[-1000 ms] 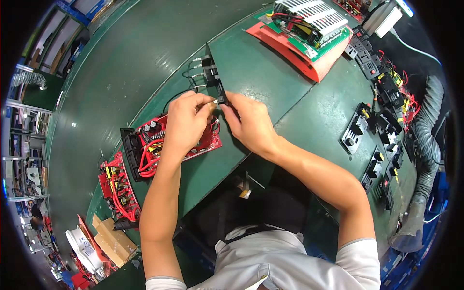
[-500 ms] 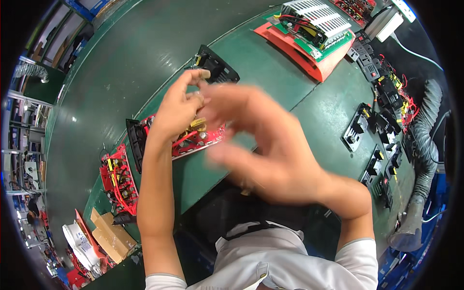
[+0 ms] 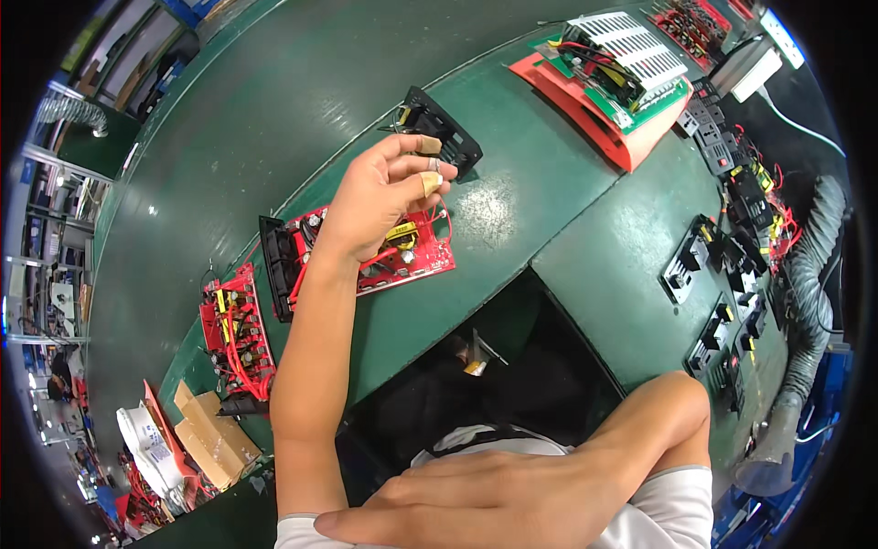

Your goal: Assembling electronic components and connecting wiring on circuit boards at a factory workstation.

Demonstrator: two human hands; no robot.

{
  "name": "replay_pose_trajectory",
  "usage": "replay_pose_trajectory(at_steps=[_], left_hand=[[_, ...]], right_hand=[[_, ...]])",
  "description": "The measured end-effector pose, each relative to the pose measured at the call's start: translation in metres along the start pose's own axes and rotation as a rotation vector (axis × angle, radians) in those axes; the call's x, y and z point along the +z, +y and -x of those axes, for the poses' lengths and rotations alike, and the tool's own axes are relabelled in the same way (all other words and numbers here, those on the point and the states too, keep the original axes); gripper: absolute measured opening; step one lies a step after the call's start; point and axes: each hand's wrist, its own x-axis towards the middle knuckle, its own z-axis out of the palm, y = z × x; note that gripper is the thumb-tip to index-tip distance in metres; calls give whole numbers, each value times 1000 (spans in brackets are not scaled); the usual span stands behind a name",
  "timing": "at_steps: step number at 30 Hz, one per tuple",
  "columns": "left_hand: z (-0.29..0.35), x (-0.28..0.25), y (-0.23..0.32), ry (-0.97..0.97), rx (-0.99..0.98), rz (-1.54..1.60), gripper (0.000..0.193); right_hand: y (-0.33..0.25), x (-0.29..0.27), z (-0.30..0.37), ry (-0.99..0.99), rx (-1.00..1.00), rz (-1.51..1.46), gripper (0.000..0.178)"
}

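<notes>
My left hand (image 3: 373,197) hovers above a red circuit board (image 3: 425,256) with red wires and a yellow-wrapped coil. Tan covers sit on its thumb and index fingertips. Its fingers are curled closely together, and a small shiny metal piece shows among them; whether this is held or worn I cannot make out. Just beyond the fingertips lies a black panel (image 3: 444,133) with slots. My right hand (image 3: 485,494) is low in front of my white shirt, fingers stretched out flat toward my left forearm. Nothing shows in it.
Another red board (image 3: 236,339) with wires lies at the left, near a cardboard box (image 3: 215,439). A green board with a silver slatted cover (image 3: 631,55) rests on a red holder (image 3: 585,119). Black panels (image 3: 686,261), sockets and a grey duct hose (image 3: 805,274) line the right.
My right hand has swung from beside my left hand, over the board, down to my body. The left hand remains above the board. The whole view has shifted slightly.
</notes>
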Motion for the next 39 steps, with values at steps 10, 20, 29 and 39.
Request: replay_pose_trajectory(at_steps=[10, 20, 29, 39], left_hand=[[3, -4, -5, 3, 23, -37, 46], [9, -2, 8, -52, 26, -124, 51], [6, 2, 1, -132, 80, -250, 45], [8, 11, 2, 92, 375, -677, 16]], right_hand=[[52, 51, 13, -115, -292, -357, 97], [84, -82, -14, 765, -110, 1011, 33], [123, -148, -10, 937, 240, 375, 20], [125, -152, -17, 938, 201, 53, 25]])
